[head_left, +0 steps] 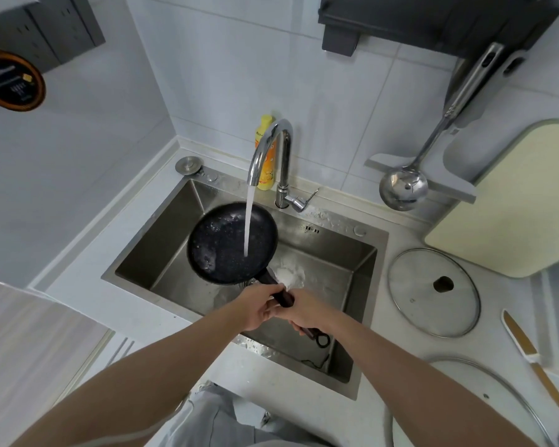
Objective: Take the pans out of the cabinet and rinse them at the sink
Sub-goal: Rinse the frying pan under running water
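A small black frying pan (229,243) is held tilted over the steel sink (329,262), its inside facing me. Water runs from the chrome faucet (271,146) onto the pan's right half and spills off into the basin. Both hands grip the pan's dark handle. My left hand (259,306) holds it nearer the pan. My right hand (307,312) holds it further back, and the handle's end loop sticks out below that hand.
A yellow dish-soap bottle (267,156) stands behind the faucet. A glass lid (433,290) lies on the counter right of the sink, a second lid (484,398) nearer me. A steel ladle (404,188) hangs at the right wall, beside a cream cutting board (513,201).
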Demonstrator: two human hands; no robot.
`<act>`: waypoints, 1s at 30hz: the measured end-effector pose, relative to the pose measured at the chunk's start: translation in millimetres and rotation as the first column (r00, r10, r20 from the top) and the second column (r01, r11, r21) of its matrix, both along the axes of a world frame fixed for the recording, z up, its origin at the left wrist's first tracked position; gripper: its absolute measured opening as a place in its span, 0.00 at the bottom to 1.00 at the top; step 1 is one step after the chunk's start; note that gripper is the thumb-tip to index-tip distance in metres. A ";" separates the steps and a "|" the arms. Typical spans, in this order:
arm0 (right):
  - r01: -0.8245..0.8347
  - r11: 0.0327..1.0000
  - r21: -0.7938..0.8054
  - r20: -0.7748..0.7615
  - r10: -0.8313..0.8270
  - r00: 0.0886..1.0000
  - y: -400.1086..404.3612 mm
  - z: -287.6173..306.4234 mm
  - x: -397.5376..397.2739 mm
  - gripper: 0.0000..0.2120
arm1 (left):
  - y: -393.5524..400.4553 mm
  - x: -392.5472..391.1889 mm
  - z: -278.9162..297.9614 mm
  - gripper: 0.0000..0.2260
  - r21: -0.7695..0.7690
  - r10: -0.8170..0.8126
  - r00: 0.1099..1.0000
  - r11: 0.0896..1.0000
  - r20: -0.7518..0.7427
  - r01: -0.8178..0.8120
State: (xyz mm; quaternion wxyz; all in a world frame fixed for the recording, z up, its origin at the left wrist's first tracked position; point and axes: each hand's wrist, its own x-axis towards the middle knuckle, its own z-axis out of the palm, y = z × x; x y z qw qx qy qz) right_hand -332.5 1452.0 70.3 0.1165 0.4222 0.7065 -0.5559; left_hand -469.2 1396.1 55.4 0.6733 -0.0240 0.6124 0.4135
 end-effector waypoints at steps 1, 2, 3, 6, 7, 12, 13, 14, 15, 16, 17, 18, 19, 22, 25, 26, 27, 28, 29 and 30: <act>-0.005 1.000 0.015 -0.045 0.006 0.999 -2.3 -2.5 1.5 0.13 | -0.7 -1.0 -0.3 0.17 0.009 0.007 0.999 1.000 -0.033 -0.007; -0.005 1.000 0.028 -0.079 0.007 0.997 -4.3 -5.2 2.7 0.12 | -0.9 -1.6 -0.3 0.19 0.019 0.018 0.998 1.000 -0.060 -0.017; 0.001 1.000 0.030 -0.108 0.002 0.994 -6.2 -6.5 3.3 0.11 | -1.7 -3.4 -0.3 0.20 0.031 0.024 0.996 0.999 -0.083 -0.022; 0.035 0.998 -0.057 -0.160 -0.044 0.986 -8.9 -5.5 3.8 0.14 | -4.2 -7.8 2.8 0.18 0.067 -0.004 0.991 0.998 -0.132 0.013; 0.048 0.992 -0.117 -0.160 -0.066 0.985 -8.5 -4.5 3.8 0.16 | -4.9 -8.6 3.2 0.18 0.085 -0.017 0.990 0.996 -0.142 0.030; 0.112 0.901 -0.419 -0.064 -0.152 0.986 3.7 6.3 -1.4 0.16 | -3.0 -8.8 2.2 0.16 0.093 -0.008 0.980 0.995 -0.197 0.027; 0.115 0.886 -0.449 -0.041 -0.149 0.988 8.5 11.1 -4.6 0.13 | -1.6 -9.1 2.8 0.14 0.086 0.003 0.982 0.996 -0.187 0.014; 0.123 0.875 -0.467 -0.014 -0.147 0.989 13.2 16.5 -9.2 0.10 | -0.1 -9.8 2.7 0.11 0.077 0.014 0.986 0.997 -0.167 -0.001; 0.138 0.871 -0.472 0.024 -0.144 0.989 16.7 22.2 -13.9 0.08 | 0.6 -10.1 3.3 0.09 0.064 0.022 0.990 0.998 -0.136 -0.014; 0.156 0.873 -0.461 0.065 -0.142 0.988 18.6 27.9 -19.4 0.08 | 1.0 -9.9 3.7 0.08 0.049 0.023 0.995 0.999 -0.102 -0.018; 0.161 0.891 -0.424 0.099 -0.131 0.986 19.0 32.5 -24.1 0.10 | 0.8 -9.0 3.9 0.09 0.036 0.022 0.998 0.999 -0.063 -0.020; 0.138 0.924 -0.357 0.130 -0.098 0.987 17.8 33.7 -28.2 0.12 | 0.2 -7.8 3.0 0.09 0.023 0.019 0.999 1.000 -0.026 -0.018; 0.096 0.956 -0.276 0.161 -0.053 0.986 15.6 33.5 -29.2 0.15 | -0.3 -5.6 2.9 0.10 0.013 0.013 1.000 1.000 0.009 -0.013; 0.057 0.988 -0.140 0.188 -0.030 0.982 7.1 22.2 -19.5 0.16 | 0.5 1.4 1.1 0.05 0.007 0.000 0.996 1.000 0.089 0.000; 0.116 0.984 -0.137 0.086 -0.105 0.991 2.2 3.8 -4.6 0.17 | 2.0 4.3 2.4 0.04 0.015 0.018 0.998 1.000 0.059 -0.019; 0.134 0.979 -0.150 0.045 -0.129 0.991 1.1 -1.1 -1.2 0.20 | 2.3 4.1 2.4 0.06 0.028 0.018 0.999 0.999 0.033 -0.019; 0.146 0.975 -0.169 0.006 -0.147 0.989 -0.3 -5.0 1.5 0.21 | 1.9 3.4 2.4 0.08 0.040 0.018 1.000 0.999 0.000 -0.018; 0.151 0.969 -0.194 -0.032 -0.160 0.987 -2.1 -8.0 3.1 0.20 | 1.4 2.1 2.4 0.10 0.047 0.019 0.999 0.999 -0.040 -0.017; 0.156 0.962 -0.224 -0.067 -0.175 0.982 -4.3 -10.6 3.8 0.18 | 0.4 -0.1 2.4 0.12 0.051 0.021 0.997 0.999 -0.077 -0.017; 0.165 0.953 -0.256 -0.094 -0.194 0.976 -6.4 -11.7 4.1 0.15 | -0.2 -2.4 1.9 0.14 0.057 0.018 0.994 0.998 -0.105 -0.012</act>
